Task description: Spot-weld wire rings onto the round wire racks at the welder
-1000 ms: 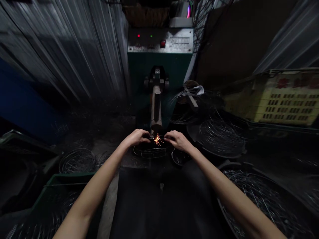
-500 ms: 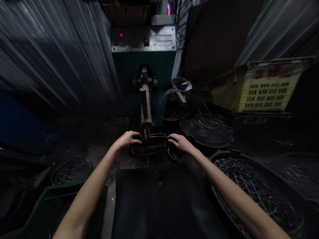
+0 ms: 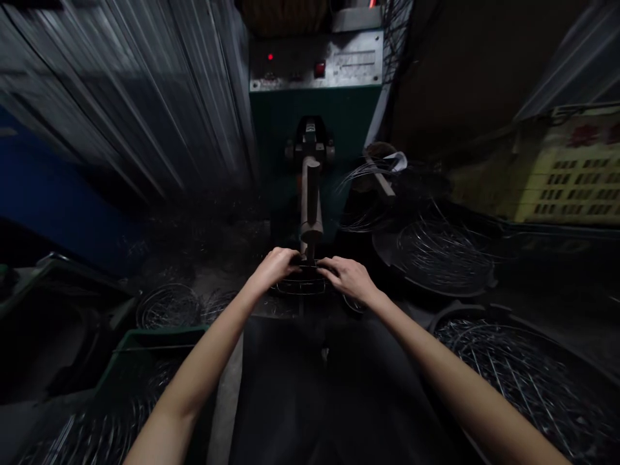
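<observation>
A round wire frame (image 3: 301,289) lies level below the rod-like arm (image 3: 311,200) of a green machine (image 3: 317,106). My left hand (image 3: 279,266) pinches the frame's far rim on the left of the machine's tip. On the right of that tip, my right hand (image 3: 346,276) has its thumb and fingers closed on the same rim. The fingertips of both hands are close to the tip, and shadow partly hides the contact between wire and machine.
Wire pieces fill a large round tub (image 3: 513,368) at the right, with a smaller wire-filled tub (image 3: 438,258) behind it. A yellow crate (image 3: 571,184) stands far right. Green bins (image 3: 159,337) and wire rings (image 3: 169,307) are at the left.
My hands have come closer together along the wire frame, beside the machine's tip. The camera view has turned left, so the surroundings appear shifted right.
</observation>
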A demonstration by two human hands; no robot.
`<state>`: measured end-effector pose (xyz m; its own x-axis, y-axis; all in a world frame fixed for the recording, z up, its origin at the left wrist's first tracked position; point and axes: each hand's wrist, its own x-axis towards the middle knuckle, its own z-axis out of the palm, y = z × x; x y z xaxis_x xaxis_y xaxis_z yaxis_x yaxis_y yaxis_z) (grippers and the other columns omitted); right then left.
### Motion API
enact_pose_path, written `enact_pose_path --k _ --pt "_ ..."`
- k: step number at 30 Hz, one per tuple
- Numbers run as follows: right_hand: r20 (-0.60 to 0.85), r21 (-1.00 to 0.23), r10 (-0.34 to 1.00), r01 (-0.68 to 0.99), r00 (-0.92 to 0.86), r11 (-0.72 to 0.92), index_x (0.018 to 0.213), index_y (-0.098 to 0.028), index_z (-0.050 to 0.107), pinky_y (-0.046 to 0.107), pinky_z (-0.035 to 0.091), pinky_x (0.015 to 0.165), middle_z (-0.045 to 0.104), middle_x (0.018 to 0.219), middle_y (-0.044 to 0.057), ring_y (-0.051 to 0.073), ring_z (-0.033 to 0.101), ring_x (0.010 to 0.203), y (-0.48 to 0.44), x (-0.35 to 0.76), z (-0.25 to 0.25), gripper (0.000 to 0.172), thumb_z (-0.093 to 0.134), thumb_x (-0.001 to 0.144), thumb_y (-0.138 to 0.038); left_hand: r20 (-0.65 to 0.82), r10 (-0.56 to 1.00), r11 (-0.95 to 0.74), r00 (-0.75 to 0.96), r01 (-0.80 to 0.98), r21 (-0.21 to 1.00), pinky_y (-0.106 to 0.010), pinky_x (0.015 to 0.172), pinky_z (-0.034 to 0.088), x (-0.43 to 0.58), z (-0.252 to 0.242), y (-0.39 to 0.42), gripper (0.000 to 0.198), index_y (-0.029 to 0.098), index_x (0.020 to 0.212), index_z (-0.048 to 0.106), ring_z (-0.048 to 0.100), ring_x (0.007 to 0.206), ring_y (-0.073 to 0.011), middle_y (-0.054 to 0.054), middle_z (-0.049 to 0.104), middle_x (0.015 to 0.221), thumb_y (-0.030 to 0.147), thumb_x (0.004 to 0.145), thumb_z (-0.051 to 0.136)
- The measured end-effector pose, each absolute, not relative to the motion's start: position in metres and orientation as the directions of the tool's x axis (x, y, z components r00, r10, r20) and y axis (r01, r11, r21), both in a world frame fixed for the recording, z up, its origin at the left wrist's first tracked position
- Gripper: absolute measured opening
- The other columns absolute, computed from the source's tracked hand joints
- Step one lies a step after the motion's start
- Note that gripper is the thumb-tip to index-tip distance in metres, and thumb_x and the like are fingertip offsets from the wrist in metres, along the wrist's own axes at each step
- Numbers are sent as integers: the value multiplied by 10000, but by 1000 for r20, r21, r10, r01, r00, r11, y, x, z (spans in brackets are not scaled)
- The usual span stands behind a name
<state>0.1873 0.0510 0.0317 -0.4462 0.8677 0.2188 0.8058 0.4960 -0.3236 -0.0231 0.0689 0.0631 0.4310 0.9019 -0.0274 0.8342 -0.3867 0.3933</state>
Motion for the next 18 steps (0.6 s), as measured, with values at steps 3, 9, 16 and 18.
enact_pose_path --k 3,9,16,18 --pt "180 -361 880 803 -439 474 965 -281 656 231 329 540 627 806 6 140 571 715 53 184 35 256 508 857 -461 -2 893 -413 450 822 392 -241 737 451 -23 60 68 231 153 975 669 624 843 -195 -69 690 907 224 763 612" --pt "207 -410 876 774 -437 483 851 -226 647 243 345 560 615 754 13 147 557 693 59 182 30 212 589 805 -425 14 871 -462 491 809 363 -240 750 448 -30 54 65 238 152 991 661 616 837 -189 -66 679 895 221 770 602" --pt "266 -578 858 640 -440 507 855 -221 628 240 411 628 678 825 11 147 603 717 62 184 35 144 557 835 -344 32 881 -434 472 781 449 -236 738 444 -38 52 67 222 167 958 666 616 827 -178 -53 686 901 268 765 623" --pt "265 -569 862 652 -431 501 861 -220 629 242 416 626 683 835 16 154 608 725 62 184 36 142 562 832 -342 36 883 -429 469 771 470 -234 737 441 -39 53 67 227 166 962 667 620 834 -179 -53 689 906 270 765 622"
